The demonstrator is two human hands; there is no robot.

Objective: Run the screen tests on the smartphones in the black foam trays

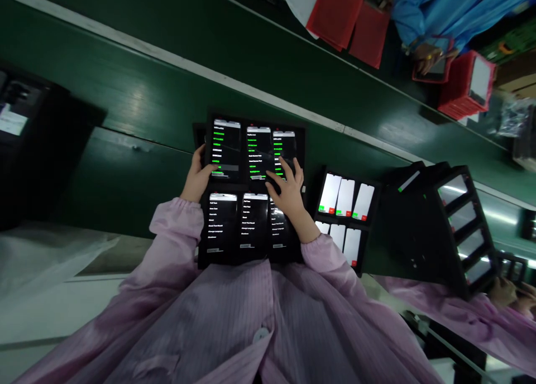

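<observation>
A black tray [243, 187] in front of me holds several phones in two rows, their dark screens lit with text lists. The back-row phones [226, 144] show green and white lines; those in the front row [221, 222] show white lines only. My left hand [198, 176] is at the tray's left edge, its thumb over the lower part of the back-left phone and its other fingers partly hidden at the side. Spread fingers of my right hand [288, 187] lie over the lower parts of the back-middle and back-right phones [284, 144]; that hand holds nothing.
Right of my tray lies another tray [363, 228] of phones with white screens. Further right stand black trays [454, 233] beside a person's hands and pink sleeve. Across the bench are red sheets [337, 13], a red stack [467, 85] and a person in blue. Dark equipment [25, 116] stands left.
</observation>
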